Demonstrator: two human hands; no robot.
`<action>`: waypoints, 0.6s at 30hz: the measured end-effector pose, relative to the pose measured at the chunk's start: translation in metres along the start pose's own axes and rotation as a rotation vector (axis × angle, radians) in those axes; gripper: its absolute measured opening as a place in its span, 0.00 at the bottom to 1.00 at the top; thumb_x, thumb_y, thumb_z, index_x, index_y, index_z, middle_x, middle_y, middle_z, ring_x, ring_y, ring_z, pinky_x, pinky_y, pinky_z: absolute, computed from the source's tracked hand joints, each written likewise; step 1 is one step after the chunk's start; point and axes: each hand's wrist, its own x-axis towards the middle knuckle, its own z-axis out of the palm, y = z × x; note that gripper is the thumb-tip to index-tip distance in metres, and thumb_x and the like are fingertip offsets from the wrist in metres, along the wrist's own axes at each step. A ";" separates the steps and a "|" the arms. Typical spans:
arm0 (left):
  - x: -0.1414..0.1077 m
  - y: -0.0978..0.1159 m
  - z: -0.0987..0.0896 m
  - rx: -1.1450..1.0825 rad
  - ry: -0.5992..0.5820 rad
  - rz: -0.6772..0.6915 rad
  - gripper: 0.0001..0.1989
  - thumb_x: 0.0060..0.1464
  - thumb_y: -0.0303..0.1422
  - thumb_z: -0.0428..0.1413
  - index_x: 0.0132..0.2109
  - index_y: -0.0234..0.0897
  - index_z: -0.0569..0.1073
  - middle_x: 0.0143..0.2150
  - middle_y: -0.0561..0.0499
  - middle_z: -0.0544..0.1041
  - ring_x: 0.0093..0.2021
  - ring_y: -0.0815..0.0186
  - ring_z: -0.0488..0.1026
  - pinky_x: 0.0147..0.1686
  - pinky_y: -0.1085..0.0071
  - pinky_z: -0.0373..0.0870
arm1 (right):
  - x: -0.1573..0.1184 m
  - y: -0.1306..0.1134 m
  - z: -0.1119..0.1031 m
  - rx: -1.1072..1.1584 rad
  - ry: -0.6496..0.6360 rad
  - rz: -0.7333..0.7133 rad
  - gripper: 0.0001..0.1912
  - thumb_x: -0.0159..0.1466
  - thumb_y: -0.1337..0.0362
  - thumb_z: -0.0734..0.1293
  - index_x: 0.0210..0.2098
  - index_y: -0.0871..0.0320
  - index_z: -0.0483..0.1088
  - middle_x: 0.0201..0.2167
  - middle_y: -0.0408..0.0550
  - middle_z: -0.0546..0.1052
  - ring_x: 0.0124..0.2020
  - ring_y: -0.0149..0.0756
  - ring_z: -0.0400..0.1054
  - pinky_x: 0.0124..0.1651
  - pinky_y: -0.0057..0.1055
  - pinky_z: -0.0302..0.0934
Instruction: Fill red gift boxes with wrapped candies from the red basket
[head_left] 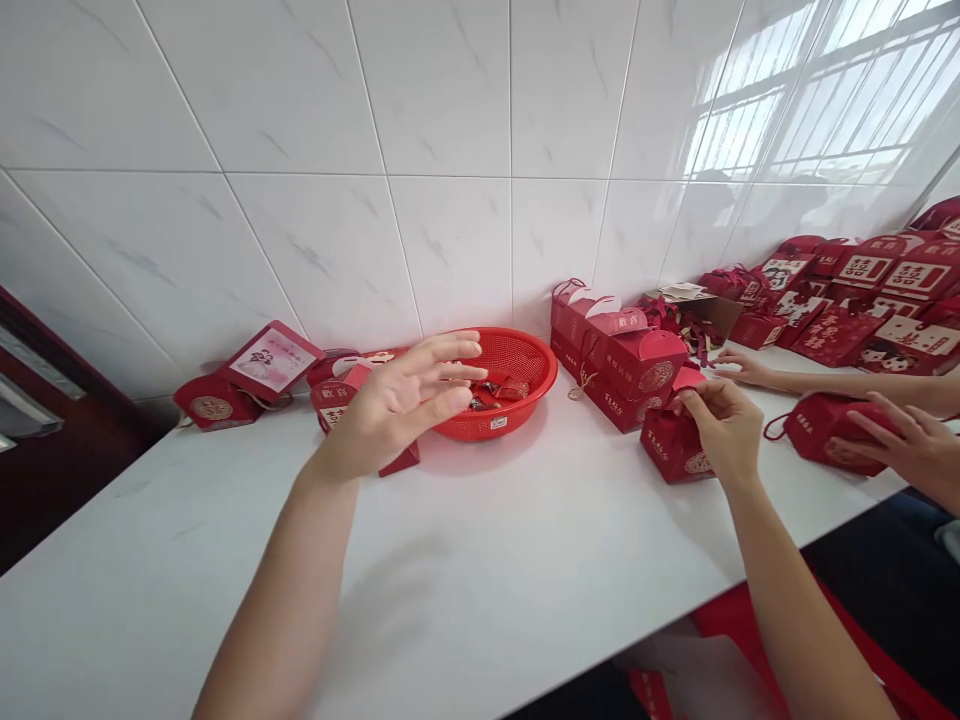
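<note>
My left hand (405, 405) is raised over the table with fingers spread and nothing in it. Just behind it stands a round red plastic basket (499, 425) with a few small wrapped items (512, 388) inside. A red gift box with gold print (667, 450) stands upright at the right. My right hand (724, 425) is closed on its top edge, thumb and fingertips pinched together. A row of closed red gift boxes (607, 355) stands directly behind that box. Partly hidden by my left hand is another red gift box (337, 395).
At the right, a co-worker's hand (911, 440) holds a red box with a cord handle (829, 430). The co-worker's other hand (739, 368) reaches toward a carton of ribbons (686, 325). Stacked red boxes (862, 300) line the wall. A pink-printed box (270, 362) lies at left.
</note>
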 end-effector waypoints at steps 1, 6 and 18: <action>-0.001 0.001 -0.005 0.018 0.036 0.011 0.19 0.56 0.41 0.63 0.54 0.44 0.77 0.65 0.45 0.70 0.54 0.52 0.77 0.53 0.54 0.77 | 0.003 0.005 -0.001 0.008 0.027 0.001 0.17 0.51 0.51 0.74 0.28 0.55 0.67 0.23 0.43 0.74 0.25 0.34 0.67 0.31 0.34 0.64; -0.005 0.002 -0.026 0.050 0.173 0.061 0.15 0.57 0.38 0.63 0.52 0.46 0.78 0.64 0.49 0.72 0.52 0.56 0.77 0.56 0.55 0.74 | 0.012 0.014 0.001 0.031 0.094 -0.003 0.17 0.51 0.50 0.73 0.28 0.55 0.66 0.21 0.42 0.72 0.19 0.31 0.62 0.25 0.33 0.59; -0.001 -0.012 -0.060 0.043 0.464 0.077 0.18 0.48 0.38 0.69 0.46 0.39 0.80 0.56 0.45 0.78 0.43 0.61 0.80 0.46 0.63 0.77 | 0.013 0.024 0.021 -0.151 0.124 -0.088 0.14 0.52 0.52 0.68 0.31 0.55 0.68 0.27 0.45 0.74 0.28 0.37 0.68 0.34 0.37 0.64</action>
